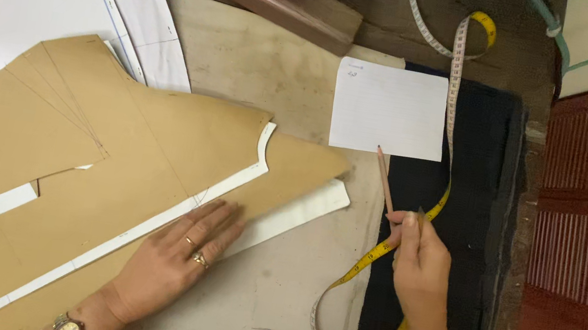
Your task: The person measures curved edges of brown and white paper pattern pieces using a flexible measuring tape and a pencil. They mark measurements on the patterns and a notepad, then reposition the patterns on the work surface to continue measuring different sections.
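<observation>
Fingers (411, 223) of the right hand (422, 267) close around a pencil (385, 179), its tip touching a white lined card (389, 109). The left hand (174, 260) lies flat and open on brown pattern paper (112, 158). The worn beige worktop (272, 297) carries black cloth (474, 179), probably folded, under a yellow tape measure (365, 260).

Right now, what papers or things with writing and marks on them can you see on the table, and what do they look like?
Lined note card: table's far side, by the pencil tip; white rectangle, small scribble in a corner.
Tape measure: looping past the right hand; yellow and white strip with tick marks.
Brown paper patterns: under the left hand; tan shapes with pencil lines.
White pattern sheets: far left; blue lines.
</observation>
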